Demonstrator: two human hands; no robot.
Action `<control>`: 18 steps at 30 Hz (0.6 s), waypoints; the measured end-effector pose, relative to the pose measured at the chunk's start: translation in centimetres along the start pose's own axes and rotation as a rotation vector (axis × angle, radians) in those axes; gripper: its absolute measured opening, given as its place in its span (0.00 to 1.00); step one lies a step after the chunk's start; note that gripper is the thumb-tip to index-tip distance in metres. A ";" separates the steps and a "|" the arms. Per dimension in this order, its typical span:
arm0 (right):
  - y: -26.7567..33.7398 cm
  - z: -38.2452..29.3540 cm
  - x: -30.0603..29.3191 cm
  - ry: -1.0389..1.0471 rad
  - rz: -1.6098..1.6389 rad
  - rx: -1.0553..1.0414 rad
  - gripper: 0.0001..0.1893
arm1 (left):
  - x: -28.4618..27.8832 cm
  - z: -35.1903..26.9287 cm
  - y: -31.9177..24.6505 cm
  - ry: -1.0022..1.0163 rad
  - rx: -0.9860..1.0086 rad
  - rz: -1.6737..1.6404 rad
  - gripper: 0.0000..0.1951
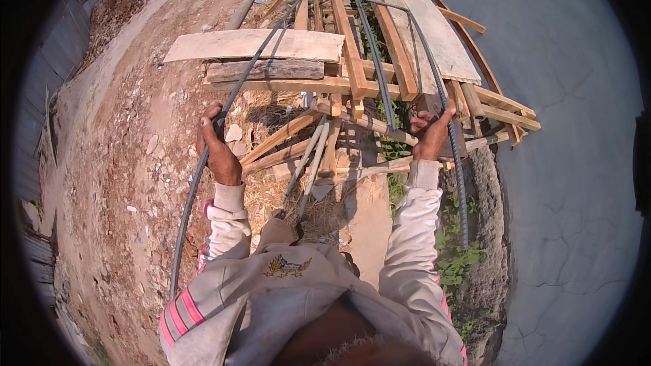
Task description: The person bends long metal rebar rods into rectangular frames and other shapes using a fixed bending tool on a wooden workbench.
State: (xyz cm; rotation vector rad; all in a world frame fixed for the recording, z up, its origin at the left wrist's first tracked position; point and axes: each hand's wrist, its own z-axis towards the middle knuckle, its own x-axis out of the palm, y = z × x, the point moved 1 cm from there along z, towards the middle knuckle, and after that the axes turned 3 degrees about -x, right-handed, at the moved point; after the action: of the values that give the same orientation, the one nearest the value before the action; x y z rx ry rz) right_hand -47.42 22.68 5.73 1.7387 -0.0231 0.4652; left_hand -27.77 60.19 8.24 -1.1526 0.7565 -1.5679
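A long ribbed steel reinforcing bar, bent into a wide U, spans the view in front of me. Its crosspiece lies at the far end, over the timber pile, and its two legs run back towards my body. My left hand grips the left leg, fingers wrapped round it. On the other side, my right hand holds the right leg between thumb and fingers. Straight steel bars lie lengthwise on the timber between my hands. Both sleeves are pale, reaching the wrists.
Wooden beams and plywood boards are stacked ahead, with a short plank across the left. Poles lean below the stack. A grey cracked wall or slab borders the right; rubble-strewn earth spreads left.
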 end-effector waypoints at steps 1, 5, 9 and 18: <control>-1.1 -0.7 0.0 -0.008 0.067 -0.002 0.41 | -1.1 -1.1 1.5 -0.018 -0.101 -0.024 0.21; -5.5 -0.8 -0.7 -0.022 0.391 0.084 0.36 | -4.4 -4.5 7.6 0.020 -0.361 -0.066 0.23; -7.0 -1.9 -1.7 -0.007 0.432 0.097 0.27 | -3.1 -5.6 7.8 -0.014 -0.344 -0.082 0.24; 0.2 -16.0 -9.4 -0.009 -1.545 -0.904 0.19 | -3.7 -5.6 9.1 -0.033 -0.257 0.030 0.25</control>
State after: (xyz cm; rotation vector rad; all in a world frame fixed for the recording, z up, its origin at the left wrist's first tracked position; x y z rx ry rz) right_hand -60.83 35.55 5.27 0.5017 0.8951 -0.6358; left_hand -29.64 60.62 -2.93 -1.3424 0.9699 -1.4529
